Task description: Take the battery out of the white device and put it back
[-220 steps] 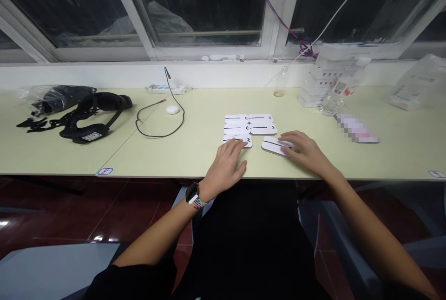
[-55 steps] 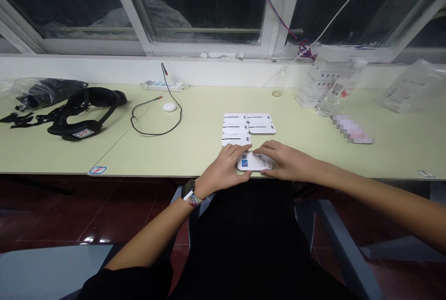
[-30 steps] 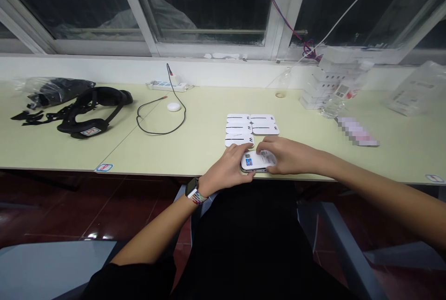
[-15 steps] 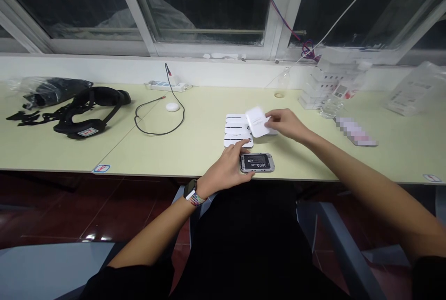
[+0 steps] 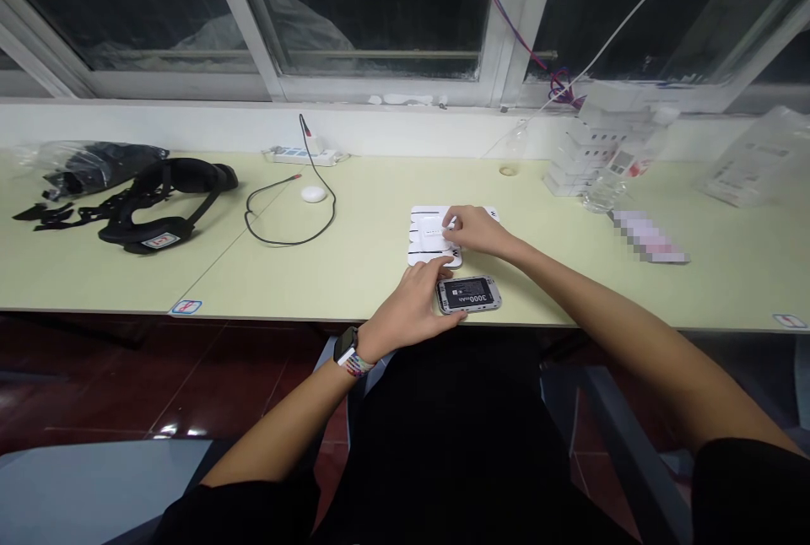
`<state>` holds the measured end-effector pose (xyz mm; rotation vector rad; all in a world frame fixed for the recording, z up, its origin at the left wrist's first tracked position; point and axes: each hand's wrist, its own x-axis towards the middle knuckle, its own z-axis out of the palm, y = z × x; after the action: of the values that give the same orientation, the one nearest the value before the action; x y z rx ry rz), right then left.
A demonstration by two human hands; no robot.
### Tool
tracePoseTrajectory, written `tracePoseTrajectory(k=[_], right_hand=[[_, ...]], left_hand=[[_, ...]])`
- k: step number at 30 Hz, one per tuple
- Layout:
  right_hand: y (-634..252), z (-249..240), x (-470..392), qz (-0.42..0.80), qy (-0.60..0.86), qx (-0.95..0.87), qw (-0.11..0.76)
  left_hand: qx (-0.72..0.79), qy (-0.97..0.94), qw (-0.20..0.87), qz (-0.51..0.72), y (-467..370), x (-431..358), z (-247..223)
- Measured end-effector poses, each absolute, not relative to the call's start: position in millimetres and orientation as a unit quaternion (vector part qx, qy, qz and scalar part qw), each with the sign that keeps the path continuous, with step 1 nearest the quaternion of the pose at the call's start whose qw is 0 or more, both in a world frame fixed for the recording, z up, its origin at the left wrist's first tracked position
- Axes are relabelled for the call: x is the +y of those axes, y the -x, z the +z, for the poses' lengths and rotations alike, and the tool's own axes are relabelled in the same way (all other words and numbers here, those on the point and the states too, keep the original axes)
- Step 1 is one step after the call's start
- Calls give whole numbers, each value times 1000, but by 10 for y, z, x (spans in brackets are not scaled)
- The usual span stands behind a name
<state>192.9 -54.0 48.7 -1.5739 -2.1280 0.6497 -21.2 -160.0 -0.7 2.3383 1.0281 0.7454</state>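
My left hand (image 5: pixel 414 306) grips the left end of a small open-backed device (image 5: pixel 469 295), fingers at its upper corner and thumb along its lower edge. A dark battery marked 3000mAh shows in the device, which rests at the table's front edge. Just beyond it, white rounded covers (image 5: pixel 415 258) with black lines lie side by side. My right hand (image 5: pixel 474 229) is over these, its fingers closed at the edge of a plain white rounded cover (image 5: pixel 431 234) that lies low on top of them. The fingers partly hide that edge.
A black cable (image 5: pixel 278 243) loops around a white oval object (image 5: pixel 313 194) on the left. Farther left lies a black headset (image 5: pixel 145 229). Stacked white boxes (image 5: pixel 569 169), a plastic bottle (image 5: pixel 604 189) and a blurred-out flat item (image 5: pixel 650 236) stand or lie to the right.
My right hand has moved left and down, bringing the plain white cover from above the lined covers onto them. My left hand and the device have hardly moved.
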Motion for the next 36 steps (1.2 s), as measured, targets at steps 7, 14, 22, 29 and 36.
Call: tracePoseTrajectory(k=[7, 14, 22, 29, 36], right_hand=[[-2195, 505, -1073, 252, 326, -895, 168], [-2054, 427, -1200, 185, 228, -949, 113], [-1919, 447, -1108, 161, 201, -964, 69], [-1901, 472, -1103, 168, 206, -962, 66], [-1875, 511, -1109, 165, 224, -959, 49]], left_hand=[[394, -852, 213, 269, 256, -1628, 45], [414, -826, 266, 275, 269, -1619, 79], [423, -811, 294, 278, 290, -1591, 46], [425, -803, 307, 284, 299, -1579, 28], [434, -800, 311, 274, 306, -1582, 30]])
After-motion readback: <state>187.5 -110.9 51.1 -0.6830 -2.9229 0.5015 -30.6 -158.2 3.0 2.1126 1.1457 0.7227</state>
